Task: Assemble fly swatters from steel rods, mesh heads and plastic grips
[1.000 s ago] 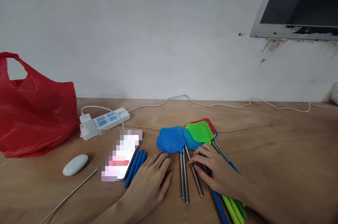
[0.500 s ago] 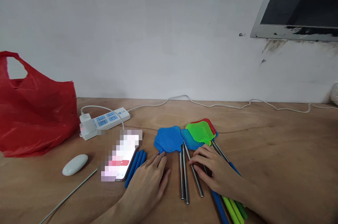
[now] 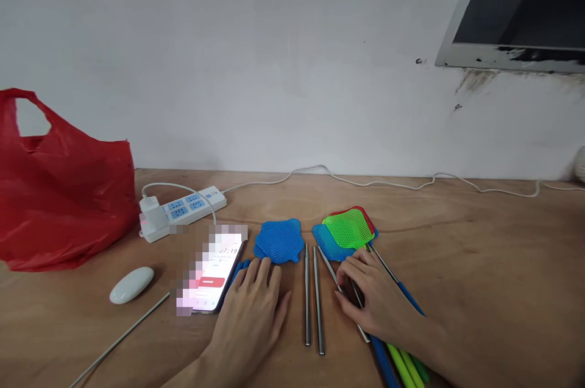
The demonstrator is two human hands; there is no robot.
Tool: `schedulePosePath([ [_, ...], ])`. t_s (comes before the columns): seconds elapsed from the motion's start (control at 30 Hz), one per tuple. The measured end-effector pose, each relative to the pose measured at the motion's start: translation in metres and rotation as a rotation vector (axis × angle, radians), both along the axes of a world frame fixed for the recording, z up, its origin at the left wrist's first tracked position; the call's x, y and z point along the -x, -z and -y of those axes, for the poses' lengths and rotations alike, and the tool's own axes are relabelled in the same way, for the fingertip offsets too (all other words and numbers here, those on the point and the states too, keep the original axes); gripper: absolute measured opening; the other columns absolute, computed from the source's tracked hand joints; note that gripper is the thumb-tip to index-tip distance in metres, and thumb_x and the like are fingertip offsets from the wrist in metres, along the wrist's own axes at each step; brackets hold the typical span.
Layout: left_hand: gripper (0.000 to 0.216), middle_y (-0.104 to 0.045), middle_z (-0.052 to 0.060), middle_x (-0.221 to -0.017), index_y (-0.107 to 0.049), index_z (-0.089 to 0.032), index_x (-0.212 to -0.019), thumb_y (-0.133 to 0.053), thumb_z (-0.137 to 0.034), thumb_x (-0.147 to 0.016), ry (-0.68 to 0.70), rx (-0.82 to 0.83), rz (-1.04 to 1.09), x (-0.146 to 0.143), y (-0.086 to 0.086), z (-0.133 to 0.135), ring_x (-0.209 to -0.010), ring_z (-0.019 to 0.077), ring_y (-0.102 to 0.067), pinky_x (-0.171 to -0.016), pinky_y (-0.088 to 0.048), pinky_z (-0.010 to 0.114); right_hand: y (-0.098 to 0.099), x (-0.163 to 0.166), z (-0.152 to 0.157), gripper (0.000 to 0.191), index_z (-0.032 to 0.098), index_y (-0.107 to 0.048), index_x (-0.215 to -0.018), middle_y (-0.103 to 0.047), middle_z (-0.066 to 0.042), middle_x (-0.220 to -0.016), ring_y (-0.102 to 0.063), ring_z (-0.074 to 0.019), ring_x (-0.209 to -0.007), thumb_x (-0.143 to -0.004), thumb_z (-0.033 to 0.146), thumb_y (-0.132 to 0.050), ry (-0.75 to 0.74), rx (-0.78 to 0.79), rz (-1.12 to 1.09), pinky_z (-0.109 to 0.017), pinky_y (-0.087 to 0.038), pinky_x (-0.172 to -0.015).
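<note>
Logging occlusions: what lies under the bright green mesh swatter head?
A red mesh head and blue mesh head peek out beneath the green head; anything fully covered cannot be seen.

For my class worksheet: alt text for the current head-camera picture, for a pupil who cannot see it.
A left hand beside blue fly-swatter heads and a right hand over metal rods, on a wooden table, with two more rods between the hands. To the left are a phone, a power strip and a red plastic bag.
</note>
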State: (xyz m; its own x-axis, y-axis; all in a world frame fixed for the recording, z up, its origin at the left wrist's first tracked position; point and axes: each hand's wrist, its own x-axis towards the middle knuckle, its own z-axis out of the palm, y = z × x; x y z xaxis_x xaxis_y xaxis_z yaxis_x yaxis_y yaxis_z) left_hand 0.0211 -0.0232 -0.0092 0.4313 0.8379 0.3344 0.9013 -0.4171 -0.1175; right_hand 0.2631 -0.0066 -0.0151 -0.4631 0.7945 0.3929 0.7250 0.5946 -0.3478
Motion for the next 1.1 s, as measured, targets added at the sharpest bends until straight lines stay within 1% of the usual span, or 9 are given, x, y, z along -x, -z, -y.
schedulePosePath([
  [0.2,0.023,-0.067,0.018,-0.102,-0.066,-0.013,-0.097,-0.045,-0.024,-0.095,0.004,0.003,-0.010,0.001,0.005,0.004,-0.096,0.0385,-0.065,-0.074,-0.056,0.052,-0.001,0.002,0.002,0.019,0.021,-0.047,-0.079,-0.057,0.001,-0.072,-0.048,-0.0223,-0.080,-0.076,0.008,-0.061,0.046,-0.008,0.031,-0.036,-0.033,-0.073],
  [0.43,0.022,-0.066,0.014,-0.105,-0.064,-0.015,-0.099,-0.042,-0.018,-0.096,0.088,0.163,0.051,-0.002,0.001,0.006,-0.100,0.0317,-0.064,-0.084,-0.056,0.048,0.000,0.002,0.002,0.018,0.021,-0.048,-0.079,-0.054,0.002,-0.067,-0.047,-0.0213,-0.078,-0.076,0.008,-0.060,0.043,0.004,0.033,-0.035,-0.031,-0.072],
  [0.5,0.022,-0.066,0.014,-0.107,-0.064,-0.016,-0.099,-0.042,-0.014,-0.095,0.046,0.181,0.023,-0.002,-0.003,0.005,-0.100,0.0316,-0.063,-0.086,-0.055,0.050,0.001,0.002,0.001,0.018,0.021,-0.049,-0.080,-0.053,0.002,-0.067,-0.047,-0.0211,-0.078,-0.075,0.006,-0.059,0.035,0.010,0.030,-0.034,-0.032,-0.072],
  [0.63,0.030,-0.065,0.015,-0.110,-0.065,-0.014,-0.105,-0.045,-0.004,-0.086,-0.063,0.212,-0.067,0.000,-0.010,0.001,-0.100,0.0352,-0.062,-0.083,-0.055,0.052,0.002,0.002,0.000,0.021,0.021,-0.049,-0.081,-0.051,0.002,-0.065,-0.048,-0.0214,-0.079,-0.073,0.004,-0.058,0.031,0.011,0.017,-0.034,-0.032,-0.072],
  [0.7,0.035,-0.065,0.015,-0.110,-0.065,-0.014,-0.107,-0.044,0.001,-0.083,-0.056,0.257,-0.087,0.001,-0.011,0.000,-0.101,0.0350,-0.062,-0.082,-0.055,0.051,0.002,0.002,0.000,0.022,0.021,-0.049,-0.081,-0.051,0.002,-0.065,-0.048,-0.0216,-0.079,-0.071,0.003,-0.058,0.030,0.004,0.002,-0.034,-0.033,-0.072],
  [0.8,0.041,-0.063,0.015,-0.118,-0.064,-0.014,-0.109,-0.042,0.005,-0.080,-0.035,0.299,-0.078,0.003,-0.008,-0.002,-0.107,0.0350,-0.061,-0.086,-0.054,0.050,0.003,0.002,0.001,0.024,0.021,-0.048,-0.080,-0.050,0.003,-0.064,-0.048,-0.0208,-0.077,-0.070,0.001,-0.057,0.035,0.016,-0.055,-0.033,-0.035,-0.070],
  [0.93,0.046,-0.060,0.015,-0.124,-0.059,-0.016,-0.115,-0.041,0.005,-0.078,0.012,0.307,0.066,0.007,0.002,-0.005,-0.112,0.0334,-0.059,-0.090,-0.053,0.048,0.006,-0.001,-0.003,0.021,0.022,-0.049,-0.080,-0.051,0.003,-0.067,-0.050,-0.0179,-0.070,-0.072,0.005,-0.057,0.055,0.102,-0.292,-0.029,-0.037,-0.064],
  [1.03,0.041,-0.062,0.012,-0.117,-0.056,-0.020,-0.112,-0.045,0.000,-0.078,0.079,0.310,0.265,0.011,0.009,-0.005,-0.107,0.0298,-0.061,-0.089,-0.052,0.044,0.005,-0.003,-0.009,0.014,0.022,-0.051,-0.083,-0.052,0.004,-0.067,-0.046,-0.0135,-0.059,-0.076,0.014,-0.061,0.102,0.248,-0.619,-0.026,-0.036,-0.056],
  [1.1,0.037,-0.065,0.008,-0.108,-0.054,-0.022,-0.109,-0.048,-0.003,-0.077,0.103,0.350,0.400,0.013,0.012,-0.005,-0.098,0.0267,-0.064,-0.082,-0.053,0.039,0.001,-0.005,-0.013,0.016,0.022,-0.053,-0.086,-0.054,0.005,-0.065,-0.044,-0.0121,-0.055,-0.077,0.024,-0.066,0.144,0.375,-0.857,-0.024,-0.035,-0.052],
])
